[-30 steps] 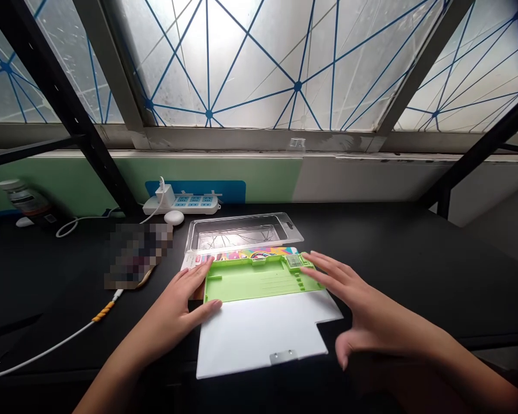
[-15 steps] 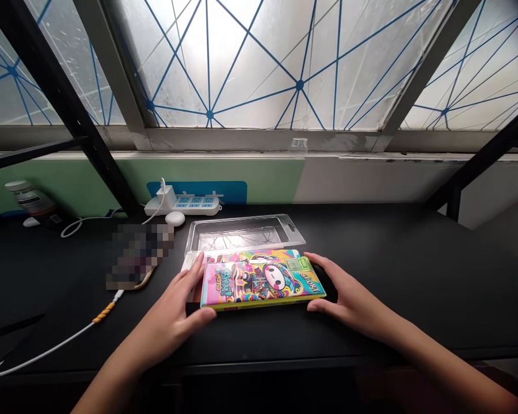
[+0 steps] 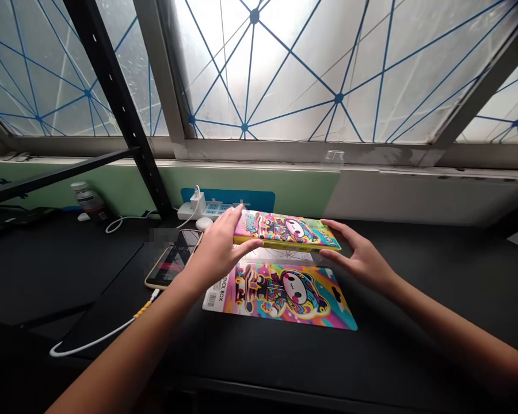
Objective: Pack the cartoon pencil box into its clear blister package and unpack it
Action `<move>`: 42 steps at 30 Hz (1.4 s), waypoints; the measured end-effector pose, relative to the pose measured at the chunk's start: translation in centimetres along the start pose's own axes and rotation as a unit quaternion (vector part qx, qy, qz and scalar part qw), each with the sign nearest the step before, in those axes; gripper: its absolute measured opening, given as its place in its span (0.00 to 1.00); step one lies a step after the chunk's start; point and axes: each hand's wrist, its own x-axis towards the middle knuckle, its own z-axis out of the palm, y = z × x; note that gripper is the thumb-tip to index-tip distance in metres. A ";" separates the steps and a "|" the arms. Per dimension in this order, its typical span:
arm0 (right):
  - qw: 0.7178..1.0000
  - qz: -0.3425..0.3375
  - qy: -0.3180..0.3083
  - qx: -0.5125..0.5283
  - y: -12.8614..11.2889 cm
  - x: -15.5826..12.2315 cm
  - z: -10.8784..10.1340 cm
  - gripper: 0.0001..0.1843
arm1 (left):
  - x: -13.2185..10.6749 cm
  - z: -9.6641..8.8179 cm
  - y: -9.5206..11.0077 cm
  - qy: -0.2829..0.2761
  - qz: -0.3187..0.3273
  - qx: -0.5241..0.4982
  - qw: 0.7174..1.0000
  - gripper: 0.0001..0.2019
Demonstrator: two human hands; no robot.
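A colourful pencil box point(image 3: 287, 229) with a cartoon figure on its lid is raised between my two hands. My left hand point(image 3: 224, 247) grips its left end, thumb at the front edge and fingers at the back. At the other end, my right hand point(image 3: 356, 250) pinches it the same way. Below lies a flat printed card point(image 3: 285, 296) marked "PENCIL BOX", bearing the same figure. Behind the card, a clear plastic tray point(image 3: 280, 255) is mostly hidden by the box.
To the left lies a phone point(image 3: 172, 261) with a white charging cable point(image 3: 99, 340). A power strip point(image 3: 190, 211), a small round white case point(image 3: 204, 223) and a bottle point(image 3: 88, 198) stand near the wall. A black metal post point(image 3: 125, 109) rises at the back left.
Both hands have lifted the pencil box up and away from me, uncovering the printed card beneath. The head view has shifted left, so the scene sits further right.
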 end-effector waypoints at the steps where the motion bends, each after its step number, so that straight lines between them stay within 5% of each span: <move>1: 1.000 0.001 -0.003 -0.016 0.4 0.5 0.5 0.37 | 0.5 0.4 -0.6 -0.012 -0.011 -0.007 1.000 0.38; 7: 0.992 -0.031 -0.030 -0.120 2.8 0.3 2.4 0.36 | -0.4 3.9 -3.1 -0.075 -0.061 0.000 0.995 0.35; 12: 0.981 -0.042 -0.053 -0.184 3.7 -0.3 2.4 0.31 | -1.1 4.1 -2.7 -0.128 -0.078 0.062 0.987 0.37; 18: 0.943 -0.220 0.001 -0.249 0.4 -1.8 2.3 0.23 | -0.4 4.3 -0.5 -0.076 0.018 0.171 0.982 0.28; 22: 0.920 -0.312 -0.171 -0.165 -3.6 -3.8 4.0 0.26 | 0.8 5.9 0.9 -0.112 0.068 0.147 0.980 0.31; 25: 0.918 -0.220 -0.297 -0.142 -5.5 -4.6 4.9 0.40 | 1.5 7.0 0.7 -0.153 0.068 0.137 0.976 0.33; 29: 0.916 -0.136 -0.359 -0.120 -6.1 -4.8 3.9 0.48 | 1.8 7.2 -0.6 -0.139 0.051 0.145 0.978 0.33; 34: 0.942 -0.108 -0.294 -0.124 -5.0 -4.6 2.7 0.26 | 1.6 6.5 -1.4 -0.155 0.033 0.154 0.975 0.34; 42: 0.953 -0.045 -0.168 -0.250 -3.6 -4.1 3.9 0.15 | 1.8 6.3 -1.5 -0.176 0.022 0.152 0.972 0.34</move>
